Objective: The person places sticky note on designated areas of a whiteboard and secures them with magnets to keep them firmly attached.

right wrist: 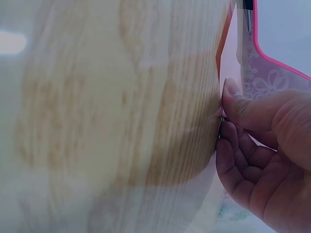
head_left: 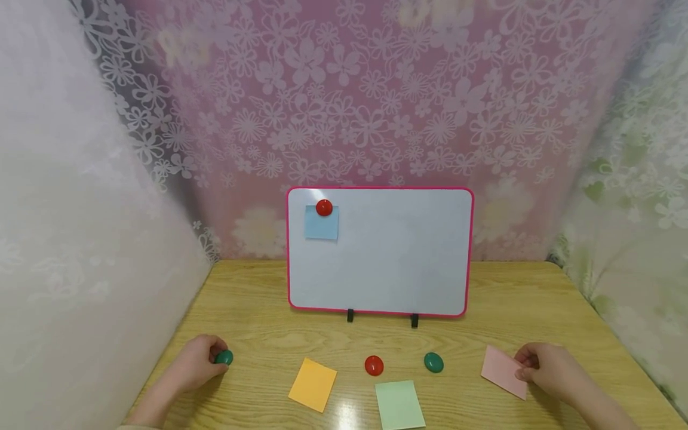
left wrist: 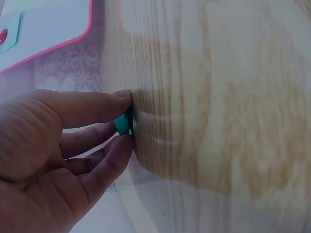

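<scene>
At the table's left side my left hand (head_left: 194, 364) pinches a round green magnet (head_left: 224, 357) between thumb and fingers. The left wrist view shows that magnet (left wrist: 122, 124) right at the wooden surface. Over on the right, my right hand (head_left: 556, 371) holds a pink sticky note (head_left: 501, 371) by its right edge, thumb on top. In the right wrist view the note (right wrist: 230, 63) is seen nearly edge-on, close to the tabletop. Between the hands lie an orange note (head_left: 313, 385), a light green note (head_left: 400, 405), a red magnet (head_left: 374, 365) and another green magnet (head_left: 433, 362).
A whiteboard (head_left: 398, 257) with a pink frame stands upright at the back on small black feet (head_left: 414, 321). On its upper left a red magnet (head_left: 324, 207) holds a blue note (head_left: 321, 227). Flowered curtains (head_left: 365, 107) surround the wooden table (head_left: 242, 292).
</scene>
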### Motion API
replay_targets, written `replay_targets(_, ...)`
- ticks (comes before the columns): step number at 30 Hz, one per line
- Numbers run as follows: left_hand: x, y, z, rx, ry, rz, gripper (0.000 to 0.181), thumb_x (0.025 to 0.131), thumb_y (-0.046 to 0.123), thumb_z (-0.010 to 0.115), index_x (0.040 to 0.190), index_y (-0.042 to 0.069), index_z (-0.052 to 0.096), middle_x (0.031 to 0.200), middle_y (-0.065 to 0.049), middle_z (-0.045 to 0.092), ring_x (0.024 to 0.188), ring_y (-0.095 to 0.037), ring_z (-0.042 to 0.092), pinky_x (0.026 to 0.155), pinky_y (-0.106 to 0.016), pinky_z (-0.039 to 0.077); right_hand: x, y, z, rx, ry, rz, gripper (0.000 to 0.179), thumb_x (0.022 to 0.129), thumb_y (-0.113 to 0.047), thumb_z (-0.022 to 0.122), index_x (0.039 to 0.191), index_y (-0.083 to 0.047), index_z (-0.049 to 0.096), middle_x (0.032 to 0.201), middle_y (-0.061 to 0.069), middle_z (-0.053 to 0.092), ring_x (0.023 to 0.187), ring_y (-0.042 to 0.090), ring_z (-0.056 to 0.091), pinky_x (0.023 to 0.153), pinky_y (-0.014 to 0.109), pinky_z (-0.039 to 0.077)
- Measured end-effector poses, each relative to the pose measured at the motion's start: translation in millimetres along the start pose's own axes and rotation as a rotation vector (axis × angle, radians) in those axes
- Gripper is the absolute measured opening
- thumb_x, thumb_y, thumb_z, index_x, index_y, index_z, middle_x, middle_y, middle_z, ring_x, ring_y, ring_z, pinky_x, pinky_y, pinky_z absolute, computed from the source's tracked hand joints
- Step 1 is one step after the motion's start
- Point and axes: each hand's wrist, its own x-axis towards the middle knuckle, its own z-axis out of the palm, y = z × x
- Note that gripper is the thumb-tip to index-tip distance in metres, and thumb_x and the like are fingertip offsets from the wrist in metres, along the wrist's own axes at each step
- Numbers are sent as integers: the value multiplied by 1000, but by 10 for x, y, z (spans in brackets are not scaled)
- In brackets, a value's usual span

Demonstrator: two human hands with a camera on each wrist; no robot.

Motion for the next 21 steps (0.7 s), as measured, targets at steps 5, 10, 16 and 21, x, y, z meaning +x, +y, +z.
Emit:
replay_targets(5, -4, 4, -4, 9, 1, 2, 31, 83, 3, 89, 107, -4, 71, 93, -4, 64, 85, -18, 60, 73, -32, 53, -1, 9, 0, 3, -5, 3, 19, 90, -14, 87, 100, -5, 74, 89, -5, 67, 83, 16, 61, 68, 31, 52)
replay_targets(10, -6, -1, 8, 8, -1, -3, 32, 83, 3, 89, 108, -4, 71, 94, -4, 63, 85, -18, 59, 72, -30, 52, -9, 39, -7, 2, -1, -14, 20, 89, -16, 88, 101, -7, 75, 89, -6, 69, 82, 13, 62, 69, 29, 53)
replay_targets(16, -9, -9, 6, -9, -11, 27, 32, 83, 5, 90, 108, -2, 71, 94, -3, 62, 84, -17, 58, 71, -28, 52, -41, 87, -39, -13, 2, -83, 17, 91, -21, 86, 102, -12, 76, 91, -9, 69, 78, 3, 61, 69, 28, 54)
replay_targets(21, -18, -68, 1, -26, -18, 37, 32, 83, 7, 91, 107, -1, 71, 92, -2, 63, 84, -17, 58, 71, -28, 52, -25, 129, -43, 9, -4, -87, 15, 92, -21, 85, 103, -14, 77, 91, -9, 70, 79, 1, 61, 69, 27, 54)
